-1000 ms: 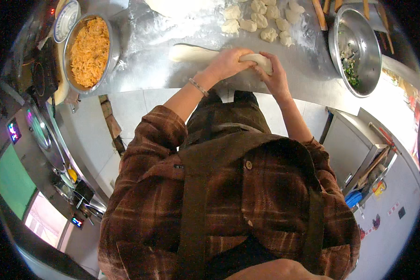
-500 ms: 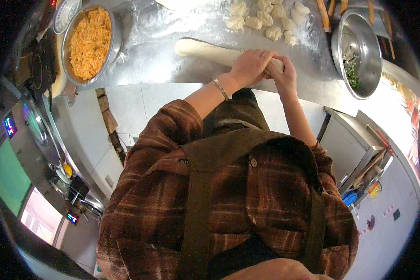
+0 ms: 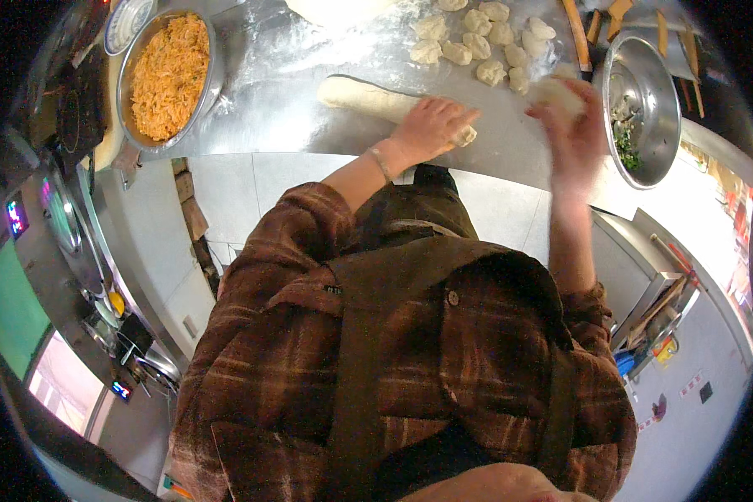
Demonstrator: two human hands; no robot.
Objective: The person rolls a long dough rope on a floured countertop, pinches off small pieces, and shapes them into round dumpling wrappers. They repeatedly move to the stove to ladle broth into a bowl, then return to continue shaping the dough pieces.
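Observation:
A long pale dough roll [image 3: 361, 96] lies on the floured metal counter [image 3: 259, 92]. My left hand [image 3: 431, 130] is wrapped over its right end, and the uneven tip of dough pokes out beside the fingers. To the right, my right hand [image 3: 576, 125] is smeared by motion and grips a torn-off dough piece [image 3: 559, 99] above the counter. Several small dough pieces [image 3: 477, 46] lie scattered just beyond, left of that hand.
At the left is a steel bowl of orange shredded filling [image 3: 169, 79], beside a patterned bowl [image 3: 128, 23]. A steel bowl [image 3: 665, 109] with chopped greens stands at the right, near wooden-handled tools [image 3: 577, 33]. A larger sheet of dough [image 3: 343, 10] lies at the far edge.
My hands were together at the roll's right end. A dough piece has come off, and my right hand has carried it right and away from me. My left hand stays on the roll.

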